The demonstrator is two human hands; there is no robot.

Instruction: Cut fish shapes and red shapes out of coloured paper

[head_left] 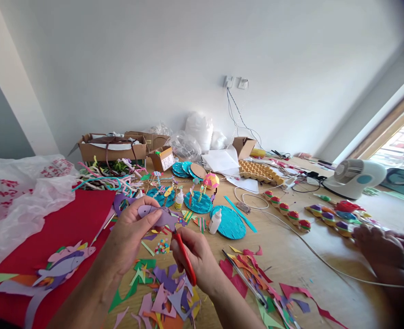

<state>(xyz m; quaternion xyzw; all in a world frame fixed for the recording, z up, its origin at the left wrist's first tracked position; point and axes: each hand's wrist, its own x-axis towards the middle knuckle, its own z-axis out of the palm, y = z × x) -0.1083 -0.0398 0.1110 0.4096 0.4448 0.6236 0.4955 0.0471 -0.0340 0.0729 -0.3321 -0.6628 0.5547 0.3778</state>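
Observation:
My left hand [140, 217] pinches a purple fish cutout [157, 218] between thumb and fingers, its eye end toward the left. In my right hand [192, 251] is a pair of scissors with red handles [184, 258]; the blades meet the tail end of the fish. How far the blades are parted I cannot tell. Below both hands lie colourful scraps [169, 292], mostly purple, pink and green. On a red sheet [85, 214] at the left rests a pile of fish cutouts [65, 265] in several colours.
Behind my hands stand a white glue bottle [215, 222] and blue discs [228, 222]. A white cable [298, 235] crosses the table toward a white fan [356, 177]. Another person's hands [380, 249] are at the right, near painted egg-carton strips [328, 219]. Cardboard boxes [111, 148] line the wall.

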